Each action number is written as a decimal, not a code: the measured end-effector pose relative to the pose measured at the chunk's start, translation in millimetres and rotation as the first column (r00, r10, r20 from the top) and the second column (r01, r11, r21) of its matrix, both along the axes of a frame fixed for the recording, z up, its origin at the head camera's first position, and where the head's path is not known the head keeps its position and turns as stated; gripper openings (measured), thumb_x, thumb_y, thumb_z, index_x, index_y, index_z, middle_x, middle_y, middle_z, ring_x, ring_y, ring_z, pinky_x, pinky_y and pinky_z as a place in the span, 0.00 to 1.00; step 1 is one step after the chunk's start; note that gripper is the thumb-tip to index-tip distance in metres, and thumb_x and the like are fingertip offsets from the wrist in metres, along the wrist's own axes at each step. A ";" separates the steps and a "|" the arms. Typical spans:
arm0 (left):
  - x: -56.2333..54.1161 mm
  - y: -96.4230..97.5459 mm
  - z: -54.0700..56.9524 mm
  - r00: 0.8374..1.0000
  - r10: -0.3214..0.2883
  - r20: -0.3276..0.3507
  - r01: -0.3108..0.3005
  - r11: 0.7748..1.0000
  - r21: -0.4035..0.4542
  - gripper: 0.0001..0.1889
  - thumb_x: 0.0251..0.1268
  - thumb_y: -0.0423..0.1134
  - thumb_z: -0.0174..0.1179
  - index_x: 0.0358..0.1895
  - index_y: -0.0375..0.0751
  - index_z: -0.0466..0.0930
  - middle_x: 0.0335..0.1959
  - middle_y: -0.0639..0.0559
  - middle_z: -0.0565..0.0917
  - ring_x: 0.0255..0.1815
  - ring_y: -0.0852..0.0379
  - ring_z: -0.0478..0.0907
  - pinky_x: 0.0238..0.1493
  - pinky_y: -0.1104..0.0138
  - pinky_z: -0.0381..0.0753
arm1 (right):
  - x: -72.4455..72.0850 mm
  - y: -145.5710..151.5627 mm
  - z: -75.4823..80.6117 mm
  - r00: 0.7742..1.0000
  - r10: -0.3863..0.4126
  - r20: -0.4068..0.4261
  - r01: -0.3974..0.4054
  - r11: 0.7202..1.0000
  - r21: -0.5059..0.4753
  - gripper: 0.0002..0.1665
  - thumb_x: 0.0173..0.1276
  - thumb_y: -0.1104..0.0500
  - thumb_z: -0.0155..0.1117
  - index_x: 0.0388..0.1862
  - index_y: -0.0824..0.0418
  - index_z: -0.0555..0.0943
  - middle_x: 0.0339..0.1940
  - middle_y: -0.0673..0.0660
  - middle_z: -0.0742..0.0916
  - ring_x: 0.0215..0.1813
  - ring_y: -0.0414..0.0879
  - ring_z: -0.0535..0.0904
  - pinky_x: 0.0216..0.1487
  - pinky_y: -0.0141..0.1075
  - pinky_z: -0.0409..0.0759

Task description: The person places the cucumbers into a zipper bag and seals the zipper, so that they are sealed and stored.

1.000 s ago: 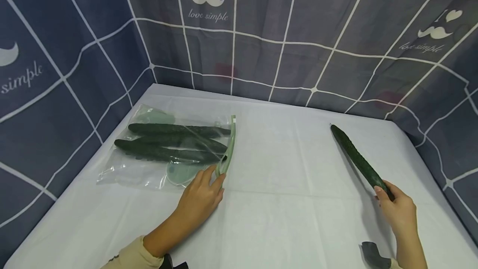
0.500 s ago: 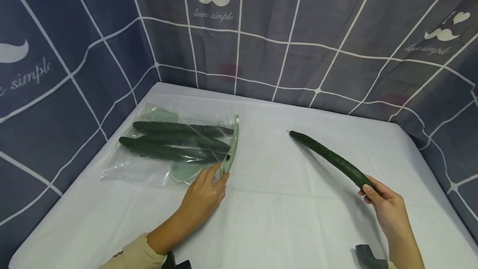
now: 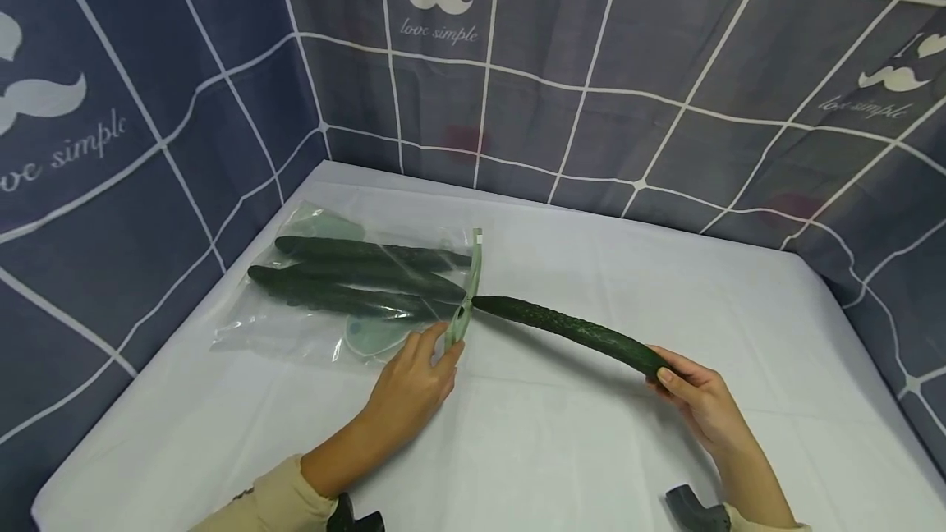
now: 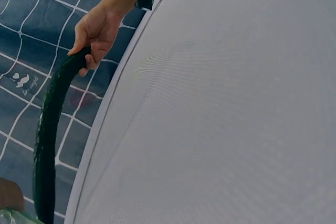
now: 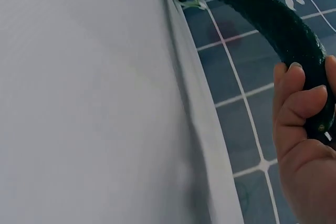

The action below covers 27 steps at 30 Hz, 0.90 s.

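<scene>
Right hand point(image 3: 698, 405) has its fingers wrapped round the butt end of a long cucumber point(image 3: 572, 333), whose tip sits at the green zip mouth of the clear bag point(image 3: 325, 314) on the bench point(image 3: 591, 450). Left hand point(image 3: 410, 388) pinches that zip strip point(image 3: 467, 294), holding it up. Cucumber looks stiff, fairly heavy, bumpy-skinned; an end grip levers, so mid-length would steady it better.

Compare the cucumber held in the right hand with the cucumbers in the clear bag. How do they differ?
The held cucumber is bare and lifted at one end by the right hand; the bagged cucumbers lie flat inside the clear bag. It is single; they are several together. All are long and dark green.
</scene>
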<state>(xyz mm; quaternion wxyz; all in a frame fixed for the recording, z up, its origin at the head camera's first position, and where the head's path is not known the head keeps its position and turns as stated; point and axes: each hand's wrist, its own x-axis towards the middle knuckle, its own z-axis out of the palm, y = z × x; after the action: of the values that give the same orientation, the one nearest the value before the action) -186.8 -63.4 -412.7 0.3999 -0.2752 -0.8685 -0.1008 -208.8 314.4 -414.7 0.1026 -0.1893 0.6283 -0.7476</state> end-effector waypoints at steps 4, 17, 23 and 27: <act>-1.8 0.4 -1.0 1.000 -0.004 -0.016 0.004 1.000 0.012 0.18 0.32 0.31 0.71 0.35 0.39 0.84 0.41 0.39 0.79 0.27 0.54 0.70 0.23 0.71 0.74 | -12.3 -12.9 -0.4 1.000 0.025 0.012 -0.025 0.998 0.060 0.23 0.69 0.72 0.43 0.55 0.57 0.77 0.47 0.46 0.82 0.40 0.36 0.79 0.37 0.25 0.76; -5.2 -6.0 -5.5 0.999 -0.018 -0.045 0.016 0.999 -0.040 0.18 0.29 0.36 0.73 0.33 0.42 0.84 0.38 0.42 0.79 0.33 0.50 0.76 0.37 0.61 0.76 | -54.3 -32.0 9.1 0.992 0.125 0.023 -0.116 0.812 0.572 0.24 0.69 0.60 0.51 0.58 0.75 0.69 0.19 0.51 0.74 0.21 0.43 0.67 0.27 0.35 0.67; -6.6 -7.8 -2.7 0.999 -0.018 -0.047 0.017 0.999 -0.035 0.17 0.30 0.35 0.72 0.33 0.41 0.84 0.37 0.42 0.80 0.31 0.53 0.75 0.38 0.62 0.77 | -68.4 -44.2 4.3 0.986 0.135 0.098 -0.166 0.792 0.588 0.26 0.67 0.58 0.54 0.58 0.74 0.69 0.21 0.50 0.74 0.23 0.37 0.67 0.25 0.33 0.69; -7.6 -10.3 -3.0 0.999 -0.011 -0.037 0.009 0.999 -0.046 0.17 0.30 0.35 0.72 0.33 0.41 0.84 0.37 0.42 0.80 0.30 0.54 0.75 0.37 0.63 0.77 | -75.7 -52.4 -1.6 0.991 0.124 0.046 -0.128 0.799 0.588 0.25 0.63 0.59 0.59 0.57 0.70 0.73 0.33 0.48 0.81 0.29 0.36 0.71 0.26 0.33 0.70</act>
<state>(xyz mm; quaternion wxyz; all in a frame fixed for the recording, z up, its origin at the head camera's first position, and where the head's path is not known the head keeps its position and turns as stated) -194.4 -73.8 -415.7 0.4092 -0.2906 -0.8615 -0.0775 -284.6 261.9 -416.3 0.2074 -0.1874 0.8149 -0.5076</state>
